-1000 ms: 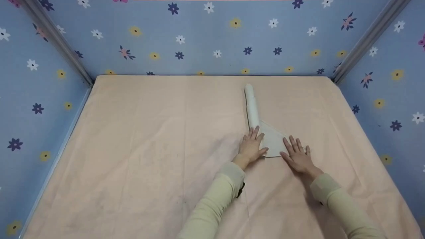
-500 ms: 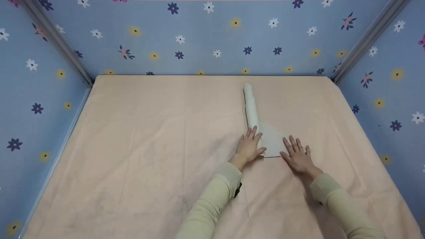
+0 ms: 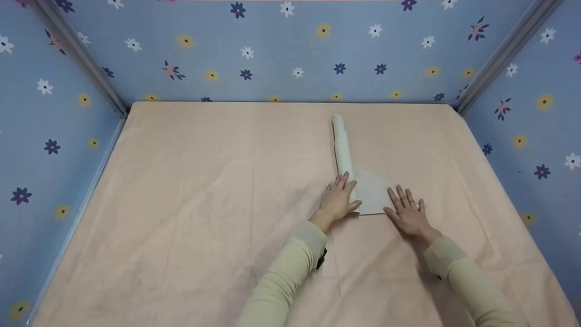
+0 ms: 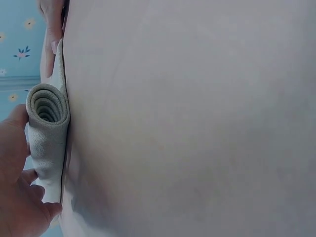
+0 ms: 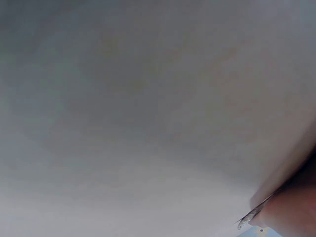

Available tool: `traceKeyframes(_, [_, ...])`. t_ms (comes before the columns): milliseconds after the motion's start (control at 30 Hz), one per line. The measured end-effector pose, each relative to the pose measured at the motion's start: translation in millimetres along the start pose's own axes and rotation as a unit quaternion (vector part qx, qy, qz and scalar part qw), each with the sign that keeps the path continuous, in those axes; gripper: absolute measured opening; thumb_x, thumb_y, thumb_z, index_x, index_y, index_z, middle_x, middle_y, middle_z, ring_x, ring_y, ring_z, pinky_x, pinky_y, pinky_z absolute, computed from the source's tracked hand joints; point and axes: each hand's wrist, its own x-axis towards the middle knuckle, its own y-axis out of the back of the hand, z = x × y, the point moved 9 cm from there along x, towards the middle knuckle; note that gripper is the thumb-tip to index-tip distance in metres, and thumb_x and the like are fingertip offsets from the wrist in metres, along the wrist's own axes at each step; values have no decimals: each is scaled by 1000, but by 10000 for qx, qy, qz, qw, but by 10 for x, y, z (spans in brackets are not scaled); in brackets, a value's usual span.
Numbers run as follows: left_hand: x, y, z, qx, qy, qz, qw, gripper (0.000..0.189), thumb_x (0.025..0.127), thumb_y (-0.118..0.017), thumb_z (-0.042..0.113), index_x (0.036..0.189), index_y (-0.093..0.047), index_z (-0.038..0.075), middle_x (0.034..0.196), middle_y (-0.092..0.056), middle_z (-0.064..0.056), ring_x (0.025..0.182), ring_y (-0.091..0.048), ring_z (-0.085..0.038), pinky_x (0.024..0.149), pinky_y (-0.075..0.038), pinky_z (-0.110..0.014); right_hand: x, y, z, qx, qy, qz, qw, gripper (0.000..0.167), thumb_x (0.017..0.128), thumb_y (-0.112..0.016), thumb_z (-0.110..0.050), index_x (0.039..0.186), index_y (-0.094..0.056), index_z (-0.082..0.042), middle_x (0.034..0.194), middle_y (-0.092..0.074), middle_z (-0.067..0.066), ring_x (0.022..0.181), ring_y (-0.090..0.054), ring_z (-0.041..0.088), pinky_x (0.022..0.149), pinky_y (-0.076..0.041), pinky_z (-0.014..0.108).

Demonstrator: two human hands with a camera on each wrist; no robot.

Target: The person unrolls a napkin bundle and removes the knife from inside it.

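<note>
I am resting my left hand (image 3: 337,201) on the near part of a pale grey-green, tube-shaped roll of soft cloth (image 3: 342,145). The roll is lying on a wide table with a peach-coloured cover (image 3: 181,204). The fingers of this hand are stretching forward along the roll, and my thumb is pointing to its right. At the near end of the roll, several spiral layers (image 4: 45,106) are showing. To the right of the roll, the flat, pointed part of the cloth (image 3: 370,193) is spreading out, and my right hand (image 3: 408,218) is lying over its corner, with the fingers straight and spread. Behind the roll, a blue wall with printed flowers (image 3: 281,50) is standing.
</note>
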Motion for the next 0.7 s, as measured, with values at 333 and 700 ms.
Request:
traceKeyframes(333, [-47, 27, -31, -166, -129, 31, 9998, 59, 88, -44, 49, 138, -31, 19, 148, -12, -5, 134, -9, -23, 105, -19, -41, -7, 8, -15, 7, 38, 29, 10000, 64, 94, -30, -44, 143, -9, -9, 146, 3, 18, 131, 6, 38, 96, 10, 62])
traceKeyframes(700, [-80, 46, -78, -305, -199, 22, 9993, 60, 89, -44, 47, 139, -30, 17, 147, -13, -8, 134, -9, -24, 105, -18, -42, -2, -2, -6, -59, -20, 58, 10000, 64, 94, -30, -45, 143, -10, -7, 146, 1, 19, 131, 5, 38, 96, 9, 62])
